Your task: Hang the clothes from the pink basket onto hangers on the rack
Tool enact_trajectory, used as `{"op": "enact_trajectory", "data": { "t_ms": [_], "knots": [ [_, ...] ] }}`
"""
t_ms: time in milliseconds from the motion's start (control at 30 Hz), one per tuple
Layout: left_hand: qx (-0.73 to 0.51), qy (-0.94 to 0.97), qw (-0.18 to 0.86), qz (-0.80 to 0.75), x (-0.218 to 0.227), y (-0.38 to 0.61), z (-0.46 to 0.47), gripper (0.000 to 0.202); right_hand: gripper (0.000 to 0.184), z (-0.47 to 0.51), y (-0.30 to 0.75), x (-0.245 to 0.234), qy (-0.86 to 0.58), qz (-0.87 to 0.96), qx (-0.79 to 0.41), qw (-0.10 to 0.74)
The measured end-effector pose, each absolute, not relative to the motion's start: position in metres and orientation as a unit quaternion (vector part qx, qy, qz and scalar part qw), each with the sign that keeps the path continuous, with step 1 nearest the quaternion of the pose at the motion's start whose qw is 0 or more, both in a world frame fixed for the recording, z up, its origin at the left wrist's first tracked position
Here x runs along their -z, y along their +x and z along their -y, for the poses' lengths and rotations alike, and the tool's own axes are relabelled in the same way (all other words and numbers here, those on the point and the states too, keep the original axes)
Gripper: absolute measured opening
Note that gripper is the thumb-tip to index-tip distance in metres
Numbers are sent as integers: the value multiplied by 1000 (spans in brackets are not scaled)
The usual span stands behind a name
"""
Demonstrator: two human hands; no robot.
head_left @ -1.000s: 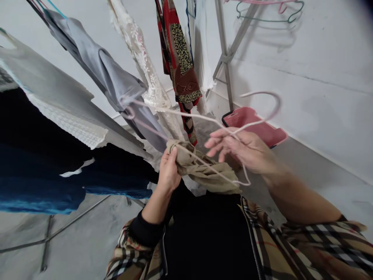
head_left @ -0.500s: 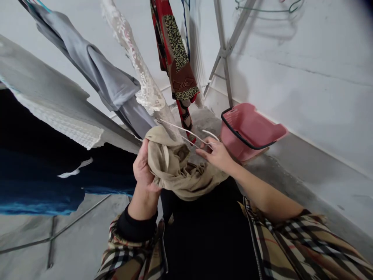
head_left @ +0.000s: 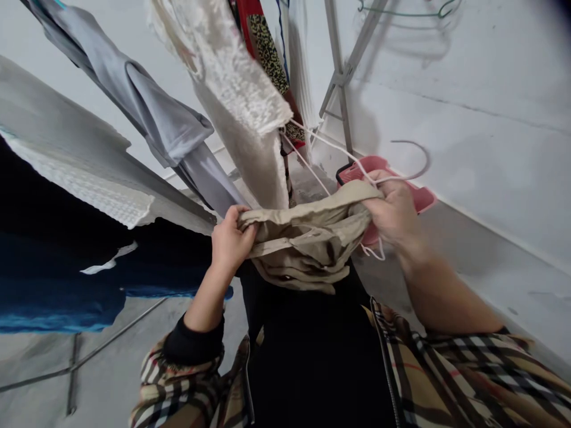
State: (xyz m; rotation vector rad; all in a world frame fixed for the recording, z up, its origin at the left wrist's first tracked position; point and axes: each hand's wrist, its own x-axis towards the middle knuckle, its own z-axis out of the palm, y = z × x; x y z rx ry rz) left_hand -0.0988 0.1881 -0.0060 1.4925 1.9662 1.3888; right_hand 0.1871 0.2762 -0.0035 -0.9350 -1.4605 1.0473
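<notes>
A crumpled beige cloth garment (head_left: 307, 244) is stretched between my two hands in front of my body. My left hand (head_left: 232, 238) is closed on its left end, the thumb on top of the fabric. At the other end, my right hand (head_left: 395, 208) grips the garment's edge together with a white wire hanger (head_left: 427, 156). The hanger's hook sticks out to the right above that hand. Its thin arms run up and left towards a hanging white lace garment (head_left: 241, 89), touching or passing behind its lower corner; I cannot tell which.
Behind my right hand, a pink basket (head_left: 422, 197) stands by the wall. On the left hang a grey garment (head_left: 156, 107) and a dark blue one (head_left: 66, 285). A metal rack leg (head_left: 343, 113) rises at the back, and a green hanger (head_left: 401, 13) hangs upper right.
The garment has gone from bunched to spread sideways. My right hand has moved right and taken its edge along with the hanger. The white lace garment has swung right and looks wider.
</notes>
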Motion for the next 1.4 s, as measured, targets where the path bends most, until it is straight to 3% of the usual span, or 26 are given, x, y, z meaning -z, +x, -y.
{"op": "enact_trajectory", "data": {
  "t_ms": [67, 133, 233, 333, 500, 600, 667, 800, 933, 1200, 1333, 1400],
  "knots": [
    [-437, 527, 101, -722, 15, -100, -192, 30, 13, -273, 195, -7, -396, 632, -395, 536],
    [-432, 540, 114, -713, 20, -97, -194, 27, 13, -271, 200, -9, -411, 640, -375, 530],
    [-498, 514, 298, -632, 21, -88, -196, 17, 11, -268, 205, -5, -451, 643, -394, 478],
    [-506, 419, 508, -557, 19, -80, -197, 24, 9, -267, 212, 5, -480, 647, -410, 428],
    [-453, 338, 611, -554, 18, -77, -198, 26, 13, -263, 236, 21, -486, 707, -386, 339],
    [-466, 296, 627, -549, 18, -79, -200, 22, 29, -255, 258, 27, -498, 714, -375, 320],
    [-480, 260, 635, -546, 19, -79, -202, 20, 42, -249, 276, 31, -528, 680, -365, 354],
    [-505, 195, 640, -545, 19, -77, -207, 16, 42, -233, 302, 38, -542, 612, -382, 431],
    [-530, 198, 629, -533, 15, -70, -210, 16, 44, -222, 294, 37, -525, 681, -387, 331],
    [-562, 315, 550, -532, 16, -43, -206, 21, 57, -235, 226, 33, -390, 794, -371, 283],
    [-464, 469, 558, -504, 17, -24, -194, 25, 55, -238, 191, 56, -345, 790, -390, 323],
    [-402, 583, 502, -497, 11, -21, -188, 23, 55, -240, 178, 63, -324, 785, -398, 345]
  ]
}}
